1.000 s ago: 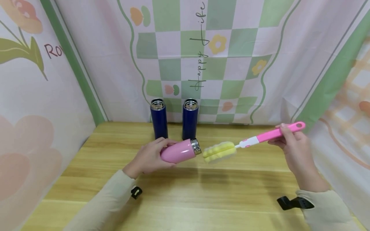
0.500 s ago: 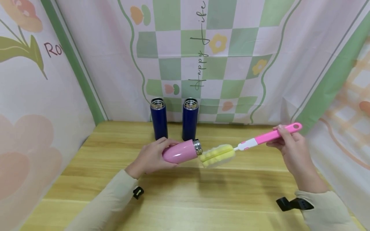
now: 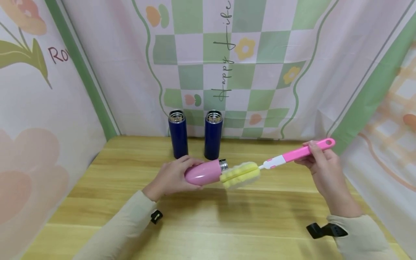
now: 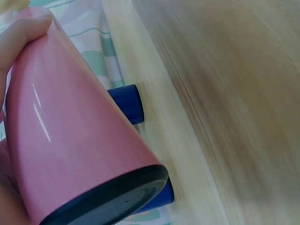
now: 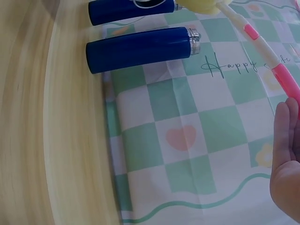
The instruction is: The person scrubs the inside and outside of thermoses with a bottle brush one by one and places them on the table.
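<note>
My left hand (image 3: 172, 177) grips a pink flask (image 3: 204, 173) tilted on its side above the wooden table (image 3: 208, 216), its steel mouth facing right. The left wrist view shows the pink flask (image 4: 70, 140) close up with its dark base toward the camera. My right hand (image 3: 320, 164) holds the pink handle of a bottle brush (image 3: 294, 154). The brush's yellow sponge head (image 3: 240, 174) touches the flask's mouth. The right wrist view shows the brush handle (image 5: 276, 65) running up from my fingers (image 5: 286, 154).
Two dark blue flasks (image 3: 178, 133) (image 3: 213, 134) stand open-topped at the back of the table against a checkered cloth backdrop (image 3: 227, 65). Cloth walls close in the left and right sides. A black strap clip (image 3: 320, 230) shows at my right wrist.
The right hand has moved the brush leftward, so the sponge head went from a small gap off the flask's mouth to touching it. The left hand has shifted the flask slightly.
</note>
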Available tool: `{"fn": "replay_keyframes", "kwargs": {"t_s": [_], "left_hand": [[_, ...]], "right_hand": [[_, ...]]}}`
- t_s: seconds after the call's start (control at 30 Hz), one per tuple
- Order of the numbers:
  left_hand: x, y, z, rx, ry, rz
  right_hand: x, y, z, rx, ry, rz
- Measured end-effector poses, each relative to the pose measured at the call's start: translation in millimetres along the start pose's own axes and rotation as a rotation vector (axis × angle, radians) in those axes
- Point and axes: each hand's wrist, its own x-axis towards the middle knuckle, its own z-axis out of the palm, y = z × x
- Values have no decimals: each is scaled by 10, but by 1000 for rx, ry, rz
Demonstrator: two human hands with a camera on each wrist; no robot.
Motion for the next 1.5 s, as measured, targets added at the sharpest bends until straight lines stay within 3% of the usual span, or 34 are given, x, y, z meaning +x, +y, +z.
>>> {"fn": "replay_keyframes", "kwargs": {"t_s": [0.33, 0.8, 1.5], "left_hand": [[5, -13, 46, 55, -7, 62], [34, 32, 9, 43, -43, 60], [-4, 33, -6, 28, 52, 80]], "right_hand": [[23, 36, 42, 87, 15, -42], [31, 43, 58, 64, 81, -99], [21, 100, -78, -46, 130, -64]]}}
